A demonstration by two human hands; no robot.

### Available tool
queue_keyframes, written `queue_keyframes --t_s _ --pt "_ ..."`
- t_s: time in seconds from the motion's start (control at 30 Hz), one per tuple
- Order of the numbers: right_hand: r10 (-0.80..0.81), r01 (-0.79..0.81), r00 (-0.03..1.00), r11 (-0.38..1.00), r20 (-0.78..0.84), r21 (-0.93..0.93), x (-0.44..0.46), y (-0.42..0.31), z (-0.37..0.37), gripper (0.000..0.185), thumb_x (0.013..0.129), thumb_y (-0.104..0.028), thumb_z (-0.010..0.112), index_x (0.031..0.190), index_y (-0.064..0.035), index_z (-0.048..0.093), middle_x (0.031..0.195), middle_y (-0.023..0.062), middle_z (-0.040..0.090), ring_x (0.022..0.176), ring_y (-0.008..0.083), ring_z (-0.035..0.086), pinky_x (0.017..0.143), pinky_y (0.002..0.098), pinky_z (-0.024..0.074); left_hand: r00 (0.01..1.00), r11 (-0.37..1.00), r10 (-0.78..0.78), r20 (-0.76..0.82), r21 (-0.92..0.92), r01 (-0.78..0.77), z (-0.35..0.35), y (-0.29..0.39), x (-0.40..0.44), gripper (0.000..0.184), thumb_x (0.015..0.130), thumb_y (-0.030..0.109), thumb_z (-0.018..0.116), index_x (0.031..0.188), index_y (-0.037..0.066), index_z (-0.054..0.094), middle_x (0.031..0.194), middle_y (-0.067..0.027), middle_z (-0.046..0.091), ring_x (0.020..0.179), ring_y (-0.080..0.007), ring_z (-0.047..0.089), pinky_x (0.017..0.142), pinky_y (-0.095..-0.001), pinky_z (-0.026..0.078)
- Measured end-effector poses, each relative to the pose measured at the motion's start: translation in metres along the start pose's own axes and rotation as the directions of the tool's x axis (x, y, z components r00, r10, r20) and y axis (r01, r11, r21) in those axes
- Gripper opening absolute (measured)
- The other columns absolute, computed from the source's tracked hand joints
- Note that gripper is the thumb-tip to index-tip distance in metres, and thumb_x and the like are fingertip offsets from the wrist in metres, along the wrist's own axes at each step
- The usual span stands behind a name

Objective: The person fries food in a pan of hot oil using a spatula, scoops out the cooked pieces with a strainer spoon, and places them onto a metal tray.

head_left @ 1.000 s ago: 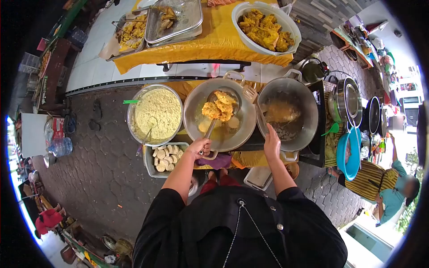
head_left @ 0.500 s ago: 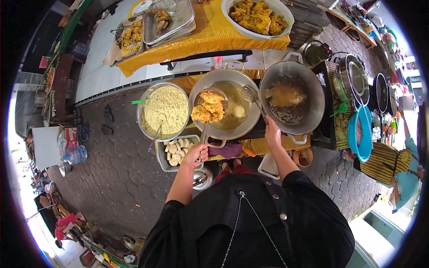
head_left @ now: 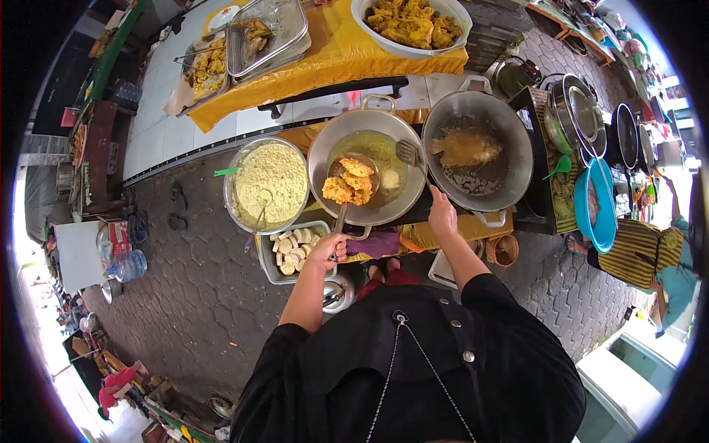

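My left hand (head_left: 327,252) is wrapped round the handle of a skimmer (head_left: 341,219). Golden fried pieces (head_left: 349,181) lie heaped in its bowl, over the left part of a pan of oil (head_left: 319,159). One pale piece (head_left: 389,179) sits in the oil to the right. My right hand (head_left: 443,215) grips a slotted spatula (head_left: 407,152), its blade near the pan's right rim. Right of that, a second pan (head_left: 524,151) holds a browned fish (head_left: 467,149) in dark oil. A bowl of pale yellow crumbly mixture (head_left: 269,177) stands left, with a spoon in it.
A tray of pale round slices (head_left: 294,249) sits below the bowl. Behind the pans, a yellow-covered table (head_left: 325,70) carries a basin of yellow pieces (head_left: 413,28) and a wire basket (head_left: 284,44). A blue basin (head_left: 603,214) and a person (head_left: 665,273) are at right.
The skimmer with the fried pieces has moved slightly right over the oil. The spatula's blade has turned a little at the pan's right side. My view has shifted slightly.
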State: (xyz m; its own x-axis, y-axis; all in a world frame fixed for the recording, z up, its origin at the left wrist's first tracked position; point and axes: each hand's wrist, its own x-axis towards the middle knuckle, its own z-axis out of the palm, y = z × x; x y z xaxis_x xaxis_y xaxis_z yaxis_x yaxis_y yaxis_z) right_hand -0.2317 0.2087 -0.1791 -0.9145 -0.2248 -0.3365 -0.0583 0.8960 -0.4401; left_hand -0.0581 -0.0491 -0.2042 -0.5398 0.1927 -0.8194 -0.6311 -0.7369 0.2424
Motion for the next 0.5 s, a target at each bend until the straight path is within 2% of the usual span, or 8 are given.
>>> queue_keyframes --t_s 0.07,0.17,0.23,0.27,0.33,0.43,0.47,0.5 --pt "-0.007 0.007 1.000 1.000 -0.004 -0.004 0.005 0.007 0.009 0.045 0.081 -0.002 0.045 0.125 -0.0115 0.040 0.110 0.0176 0.052 0.095 0.0354 0.054 0.078 0.0424 0.0441 1.000 0.999 -0.005 -0.026 0.035 0.006 0.002 0.002 0.003 0.023 0.085 0.015 0.048 0.063 0.013 0.039 0.053 0.0026 0.036 0.041 -0.0090 0.033 0.041 -0.0249 0.027" --pt "-0.113 0.114 0.991 0.993 -0.068 0.017 0.018 0.025 0.032 0.044 0.081 -0.002 0.047 0.123 -0.0112 0.042 0.108 0.0181 0.054 0.092 0.0349 0.055 0.076 0.0419 0.0451 0.996 0.994 -0.012 -0.085 0.105 0.021 0.003 0.006 0.008 0.023 0.084 0.014 0.049 0.063 0.013 0.039 0.052 0.0029 0.035 0.041 -0.0086 0.032 0.039 -0.0252 0.026" --pt "-0.132 0.135 0.990 0.990 0.055 -0.051 0.020 0.020 0.027 0.042 0.084 -0.002 0.044 0.125 -0.0103 0.043 0.121 0.0149 0.049 0.098 0.0301 0.055 0.079 0.0378 0.0460 0.993 0.989 -0.015 -0.114 0.142 0.031 0.003 0.007 0.010 0.023 0.083 0.014 0.049 0.063 0.014 0.038 0.052 0.0029 0.035 0.040 -0.0085 0.032 0.038 -0.0253 0.025" --pt "-0.129 0.132 0.990 0.990 0.054 -0.051 0.020 0.018 0.025 0.042 0.084 -0.002 0.044 0.125 -0.0103 0.043 0.121 0.0149 0.049 0.098 0.0301 0.055 0.079 0.0378 0.0460 0.992 0.989 -0.024 -0.127 0.144 0.042 0.003 0.007 0.011 0.023 0.083 0.014 0.050 0.062 0.014 0.038 0.052 0.0030 0.035 0.040 -0.0084 0.031 0.038 -0.0254 0.025" --pt "0.091 -0.118 0.989 0.961 0.118 0.250 0.018 0.009 0.016 0.039 0.082 -0.002 0.049 0.120 -0.0093 0.048 0.104 0.0167 0.059 0.092 0.0321 0.057 0.076 0.0387 0.0459 0.990 0.988 -0.034 -0.140 0.147 0.055 0.003 0.006 0.013 0.024 0.082 0.013 0.050 0.062 0.014 0.038 0.052 0.0031 0.034 0.040 -0.0083 0.031 0.038 -0.0255 0.024" --pt "0.154 -0.195 0.976 0.930 0.153 0.311 0.010 -0.001 -0.002 0.038 0.082 -0.002 0.049 0.119 -0.0090 0.049 0.106 0.0163 0.058 0.095 0.0312 0.057 0.079 0.0379 0.0446 0.988 0.984 -0.048 -0.146 0.160 0.071 0.004 0.008 0.016 0.024 0.083 0.013 0.050 0.062 0.014 0.038 0.051 0.0032 0.035 0.040 -0.0082 0.032 0.038 -0.0248 0.025" --pt "0.152 -0.192 0.977 0.931 0.150 0.309 0.010 0.006 0.003 0.038 0.082 -0.002 0.049 0.119 -0.0090 0.049 0.106 0.0163 0.058 0.095 0.0312 0.057 0.079 0.0379 0.0446 0.988 0.987 -0.056 -0.146 0.138 0.077 0.004 0.008 0.015 0.024 0.083 0.013 0.049 0.062 0.014 0.038 0.051 0.0035 0.035 0.040 -0.0080 0.032 0.038 -0.0245 0.025" --pt "-0.012 -0.007 0.998 0.940 0.054 0.340 0.009 0.016 0.010 0.038 0.083 -0.003 0.047 0.120 -0.0107 0.049 0.110 0.0166 0.056 0.097 0.0315 0.055 0.081 0.0381 0.0438 0.987 0.990 -0.065 -0.145 0.115 0.082 0.005 0.009 0.016 0.024 0.083 0.013 0.049 0.061 0.014 0.038 0.050 0.0038 0.035 0.040 -0.0078 0.032 0.038 -0.0242 0.025"
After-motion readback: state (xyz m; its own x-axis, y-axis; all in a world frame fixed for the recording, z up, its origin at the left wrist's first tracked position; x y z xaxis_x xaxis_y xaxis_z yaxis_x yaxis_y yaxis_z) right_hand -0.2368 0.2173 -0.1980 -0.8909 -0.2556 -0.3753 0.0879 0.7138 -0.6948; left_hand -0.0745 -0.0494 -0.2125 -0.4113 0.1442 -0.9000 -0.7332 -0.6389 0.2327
